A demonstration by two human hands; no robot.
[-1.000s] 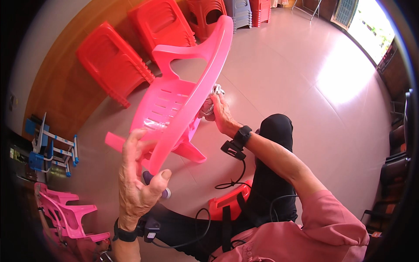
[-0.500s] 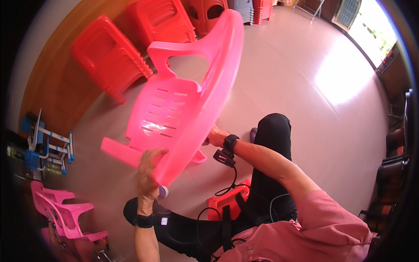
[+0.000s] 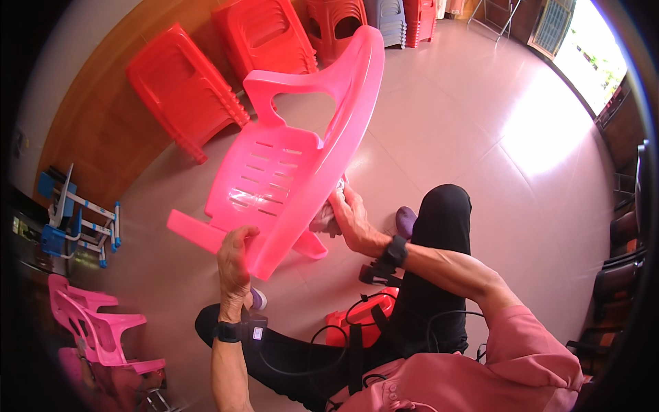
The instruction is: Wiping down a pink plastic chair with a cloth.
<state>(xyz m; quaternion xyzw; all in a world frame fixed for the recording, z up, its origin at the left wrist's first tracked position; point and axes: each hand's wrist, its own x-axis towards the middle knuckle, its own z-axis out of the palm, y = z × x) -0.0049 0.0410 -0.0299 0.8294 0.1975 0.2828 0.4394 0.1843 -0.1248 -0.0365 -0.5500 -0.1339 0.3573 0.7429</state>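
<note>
A pink plastic armchair [image 3: 302,199] with a slotted seat is held tilted in front of me, its back turned toward me. My left hand [image 3: 235,264] is closed on the near left corner of the backrest, the thumb over its edge. On the other side, my right hand [image 3: 353,221] holds a crumpled greyish cloth [image 3: 325,221] against the rear of the backrest. Part of that cloth and some right-hand fingers are hidden behind the chair. The chair's far legs are out of sight.
Stacks of red chairs [image 3: 185,89] stand along the wooden wall, with a grey stack [image 3: 386,20] farther right. A blue-and-white folding frame [image 3: 82,213] and another pink chair [image 3: 103,323] are at my left. A red stool [image 3: 343,329] is beneath me. Dark chairs line the right side.
My right hand has come out to the right from behind the backrest, and the cloth now shows. The chair has shifted slightly in view; my left hand keeps its hold.
</note>
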